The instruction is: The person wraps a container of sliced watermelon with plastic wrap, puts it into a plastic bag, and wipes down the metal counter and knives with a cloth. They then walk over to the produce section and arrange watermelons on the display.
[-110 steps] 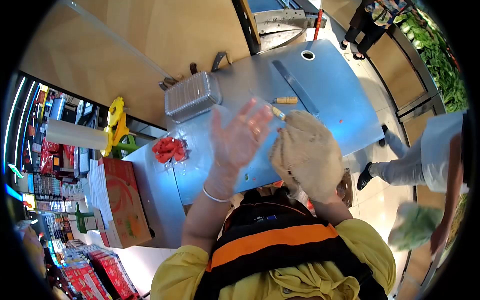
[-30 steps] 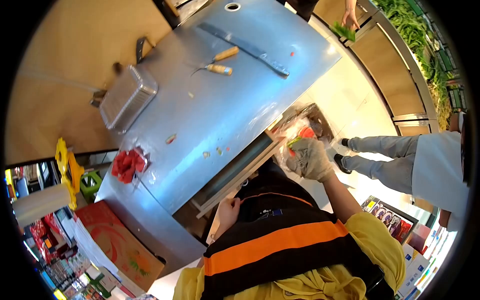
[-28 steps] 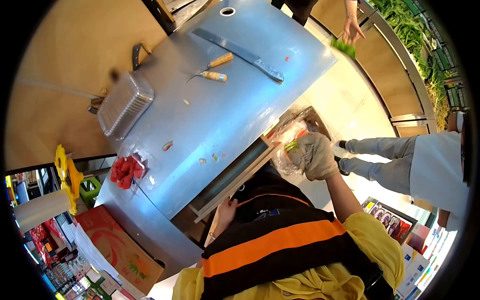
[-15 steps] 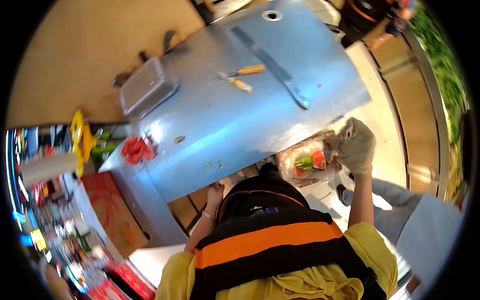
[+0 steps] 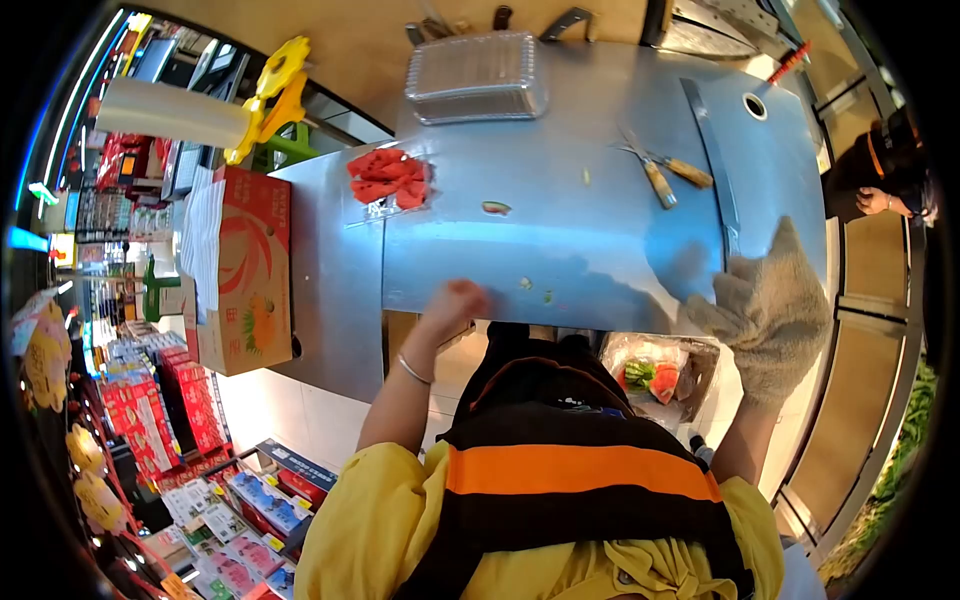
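Note:
My left hand [image 5: 455, 308], bare and blurred, is at the front edge of the metal table [image 5: 560, 260]; its fingers look curled, and nothing shows in them. A grey-beige knitted glove [image 5: 785, 330] covers my right hand [image 5: 765, 305], thumb part and finger part spread away from each other. It hovers above the table's right front corner, close to the handle end of a long knife [image 5: 712, 150]. Two small wooden-handled tools [image 5: 665, 180] lie left of the knife. Red crumpled pieces [image 5: 390, 178] rest on clear plastic at the left.
A clear plastic container [image 5: 475, 78] stands at the back. Below the front edge, a lined bin [image 5: 690, 395] holds red and green melon scraps. A cardboard box [image 5: 245, 270] and a plastic roll [image 5: 175, 115] are at left. Another person [image 5: 880, 170] is at far right.
The view has turned, shifting the table rightward. My gloved right hand has moved from over the bin to above the table corner, its fingers spreading. My left hand has come up to the table edge.

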A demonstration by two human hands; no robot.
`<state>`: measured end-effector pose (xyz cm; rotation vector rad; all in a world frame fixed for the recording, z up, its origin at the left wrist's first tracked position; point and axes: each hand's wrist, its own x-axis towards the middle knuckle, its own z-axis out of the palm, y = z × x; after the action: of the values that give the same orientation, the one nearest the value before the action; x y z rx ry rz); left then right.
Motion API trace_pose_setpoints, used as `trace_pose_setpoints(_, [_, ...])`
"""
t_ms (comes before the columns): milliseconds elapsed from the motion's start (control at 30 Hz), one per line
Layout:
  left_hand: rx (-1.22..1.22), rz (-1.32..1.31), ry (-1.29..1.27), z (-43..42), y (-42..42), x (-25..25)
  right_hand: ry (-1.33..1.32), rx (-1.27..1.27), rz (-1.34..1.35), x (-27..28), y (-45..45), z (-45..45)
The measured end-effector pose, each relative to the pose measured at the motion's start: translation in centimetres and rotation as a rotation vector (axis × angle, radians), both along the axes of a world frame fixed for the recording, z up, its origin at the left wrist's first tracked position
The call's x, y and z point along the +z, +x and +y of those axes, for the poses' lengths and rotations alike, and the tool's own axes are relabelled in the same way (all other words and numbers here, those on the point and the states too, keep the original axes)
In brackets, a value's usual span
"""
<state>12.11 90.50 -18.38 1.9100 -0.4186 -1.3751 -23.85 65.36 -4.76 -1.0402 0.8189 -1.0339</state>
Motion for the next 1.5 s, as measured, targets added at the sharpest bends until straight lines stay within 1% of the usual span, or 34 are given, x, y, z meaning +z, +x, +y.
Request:
trace_pose_setpoints(67, [0.643, 0.149, -0.205, 1.8, 6.1, -0.6, 0.021, 0.102, -0.054, 1.3, 4.6, 0.1])
trace_pose_setpoints(133, [1.096, 0.148, -0.237, 3.2, 13.3, -2.0, 0.037, 0.205, -0.073, 2.9, 8.9, 0.2])
trace_pose_setpoints(200, [1.017, -0.331, -0.140, 3.3, 18.6, -1.3, 0.053, 0.333, -0.039, 4.8, 13.6, 0.2])
trace_pose_setpoints(233, [1.016, -0.312, -0.150, 3.5, 21.3, -1.4, 0.060, 0.376, -0.030, 5.7, 16.0, 0.2])
trace_pose_setpoints(300, [0.738, -0.154, -0.070, 3.8, 25.9, -2.3, 0.082, 0.434, -0.046, 7.1, 20.8, 0.3])
trace_pose_setpoints(333, [0.636, 0.010, -0.046, 3.5, 27.3, -2.3, 0.106, 0.443, -0.072, 7.5, 23.0, 0.4])
trace_pose_setpoints(367, [0.636, 0.036, -0.050, 3.5, 28.3, -2.7, 0.137, 0.448, -0.100, 7.8, 25.2, 0.5])
trace_pose_setpoints(433, [0.327, -0.099, -0.052, 3.4, 29.3, -3.5, 0.210, 0.457, -0.158, 7.9, 29.4, 1.0])
trace_pose_setpoints(500, [0.307, -0.042, -0.086, 4.0, 30.2, -4.0, 0.278, 0.482, -0.168, 7.4, 33.6, 2.1])
trace_pose_setpoints(567, [0.305, 0.008, -0.164, 5.0, 30.4, -3.5, 0.257, 0.544, -0.082, 6.6, 37.5, 2.9])
trace_pose_setpoints(667, [0.388, 0.056, -0.224, 8.4, 31.0, -3.0, 0.011, 0.695, 0.229, 4.4, 42.7, 3.7])
trace_pose_setpoints(733, [0.448, 0.050, -0.254, 11.5, 31.9, -2.9, -0.275, 0.781, 0.481, 2.5, 45.7, 3.9])
trace_pose_setpoints(767, [0.474, 0.054, -0.257, 13.2, 32.3, -2.8, -0.470, 0.814, 0.613, 1.4, 47.1, 4.0])
trace_pose_setpoints(833, [0.516, 0.077, -0.308, 16.9, 32.8, -3.5, -0.958, 0.854, 0.841, -1.0, 50.2, 4.3])
trace_pose_setpoints(900, [0.555, 0.055, -0.270, 20.5, 33.0, -4.2, -1.393, 0.861, 1.101, -3.0, 53.7, 5.3])
trace_pose_setpoints(933, [0.597, 0.024, -0.236, 22.1, 32.9, -4.5, -1.604, 0.832, 1.459, -3.1, 56.1, 6.5])
trace_pose_setpoints(967, [0.597, 0.029, -0.229, 23.5, 32.9, -5.0, -1.598, 0.841, 1.460, -4.6, 58.1, 6.9])
trace_pose_setpoints(1033, [0.626, -0.076, -0.162, 26.0, 32.7, -6.0, -1.688, 0.996, 1.463, -9.9, 61.0, 7.2])
trace_pose_setpoints(1067, [0.628, -0.075, -0.153, 26.7, 32.4, -6.0, -1.683, 1.006, 1.457, -14.1, 61.0, 7.9])
trace_pose_setpoints(1100, [0.638, -0.073, -0.118, 27.3, 32.1, -5.8, -1.518, 0.602, 1.387, -19.4, 60.8, 8.8])
trace_pose_setpoints(1133, [0.648, -0.073, -0.083, 27.6, 31.8, -5.4, -1.324, 0.226, 1.287, -22.5, 60.7, 9.7])
trace_pose_setpoints(1167, [0.650, -0.076, -0.068, 27.2, 31.4, -4.6, -1.312, 0.237, 1.282, -23.2, 60.4, 10.6])
trace_pose_setpoints(1233, [0.507, -0.870, 0.128, 25.0, 29.9, -2.7, -1.096, 0.563, 1.140, -24.0, 58.4, 12.5])
trace_pose_setpoints(1267, [0.478, -1.033, 0.010, 22.7, 29.0, -0.3, -1.091, 0.567, 1.135, -24.4, 57.3, 12.9])
trace_pose_setpoints(1333, [0.194, -1.119, -0.090, 21.0, 28.2, 1.2, -1.143, 0.778, 1.165, -24.7, 54.8, 13.2])
trace_pose_setpoints(1367, [0.191, -1.125, -0.099, 19.5, 27.9, 2.5, -1.050, 0.811, 1.138, -24.0, 53.0, 13.5])
trace_pose_setpoints(1400, [-0.065, -1.161, 0.041, 17.8, 27.5, 3.9, -0.957, 0.841, 1.111, -23.2, 50.9, 13.8])
trace_pose_setpoints(1433, [-0.317, -1.183, 0.186, 16.6, 27.5, 4.6, -0.894, 0.915, 1.105, -23.7, 48.8, 13.6])
trace_pose_setpoints(1467, [-0.315, -1.187, 0.181, 16.2, 28.3, 4.4, -0.827, 0.989, 1.096, -24.4, 46.6, 13.4])
trace_pose_setpoints(1500, [-0.403, -1.149, 0.178, 15.8, 29.4, 4.1, -0.850, 0.882, 1.108, -24.0, 44.0, 13.4])
